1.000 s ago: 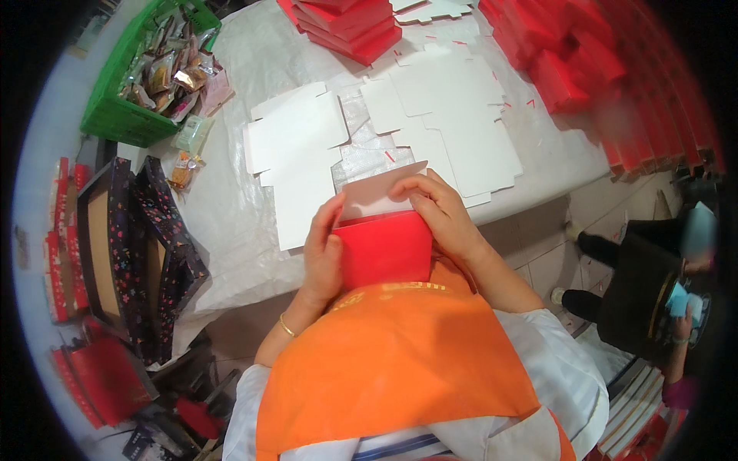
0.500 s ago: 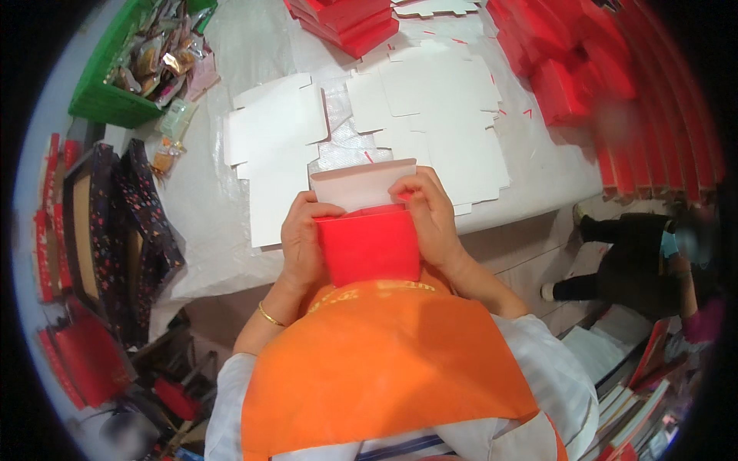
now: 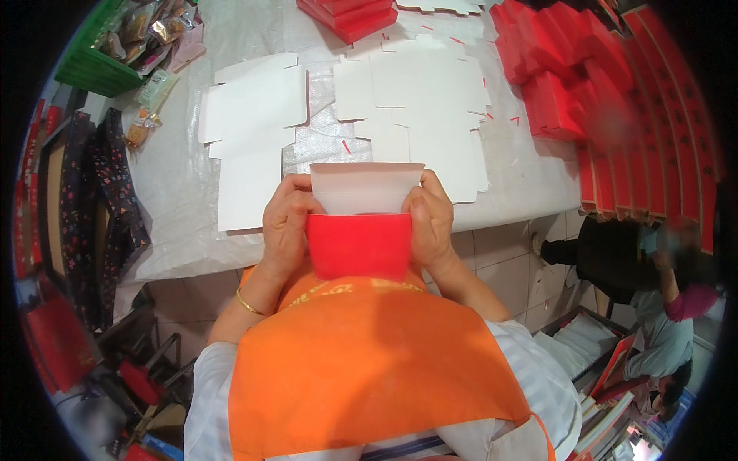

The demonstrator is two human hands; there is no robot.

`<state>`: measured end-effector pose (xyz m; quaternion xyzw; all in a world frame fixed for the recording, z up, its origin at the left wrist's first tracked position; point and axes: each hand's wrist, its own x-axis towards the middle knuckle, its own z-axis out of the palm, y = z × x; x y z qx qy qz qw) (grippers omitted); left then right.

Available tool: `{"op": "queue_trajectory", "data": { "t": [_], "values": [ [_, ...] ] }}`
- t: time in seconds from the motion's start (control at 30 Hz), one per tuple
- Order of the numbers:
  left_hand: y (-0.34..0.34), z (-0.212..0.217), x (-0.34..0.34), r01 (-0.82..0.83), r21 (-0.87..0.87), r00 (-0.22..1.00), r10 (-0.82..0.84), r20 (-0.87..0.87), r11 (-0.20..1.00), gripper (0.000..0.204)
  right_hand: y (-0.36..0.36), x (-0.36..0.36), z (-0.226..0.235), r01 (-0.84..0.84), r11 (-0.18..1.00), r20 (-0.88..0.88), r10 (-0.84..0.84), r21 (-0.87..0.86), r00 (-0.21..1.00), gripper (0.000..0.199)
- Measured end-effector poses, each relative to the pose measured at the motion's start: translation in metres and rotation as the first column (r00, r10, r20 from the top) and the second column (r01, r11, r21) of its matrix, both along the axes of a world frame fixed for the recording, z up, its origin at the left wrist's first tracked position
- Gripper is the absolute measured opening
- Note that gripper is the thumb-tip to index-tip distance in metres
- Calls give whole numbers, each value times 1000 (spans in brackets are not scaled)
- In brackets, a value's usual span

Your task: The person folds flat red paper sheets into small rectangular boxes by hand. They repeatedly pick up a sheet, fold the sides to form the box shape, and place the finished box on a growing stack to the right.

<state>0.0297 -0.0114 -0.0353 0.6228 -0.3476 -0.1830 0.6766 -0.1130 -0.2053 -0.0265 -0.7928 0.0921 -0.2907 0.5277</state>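
Note:
A small red cardboard box (image 3: 360, 246) is held upright between my two hands, close against my orange apron. Its flap (image 3: 367, 187) stands raised along the far edge and shows a white inner face. My left hand (image 3: 288, 224) grips the box's left side, fingers curled at the base of the flap. On the opposite side my right hand (image 3: 429, 223) pinches the right edge, thumb up. The box's inside is mostly hidden. Just beyond lie flat white box blanks (image 3: 257, 123) and a second stack of blanks (image 3: 430, 107) on the covered table.
A green crate (image 3: 104, 65) of small wrapped packets stands at the far left. Folded red boxes (image 3: 346, 17) sit at the back, with more red boxes (image 3: 553, 69) piled at right. Dark patterned boxes (image 3: 84, 207) lean at left. Another person (image 3: 615, 253) is at the right.
My right fingers have moved off the flap to the box's right side. The flap is more upright and spread wider. The whole view has shifted slightly.

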Motion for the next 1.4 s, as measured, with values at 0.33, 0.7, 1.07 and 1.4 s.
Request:
{"op": "queue_trajectory", "data": {
  "t": [0.33,0.7,1.07,1.4],
  "values": [
    [3,6,5,-14,-55,999,17,42,998,37,18,-2,-3,114,993,85,-113,-5,990,17],
    [32,19,8,-136,30,980,139,-142,990,22,45,12,1,46,993,24,-49,105,999,22],
    [75,39,60,93,215,918,-167,360,972,26,81,29,20,17,999,-13,-18,-38,1000,19],
    [96,43,68,217,211,944,-260,204,953,28,96,32,29,-67,995,-69,73,80,995,26]
  ]
}}
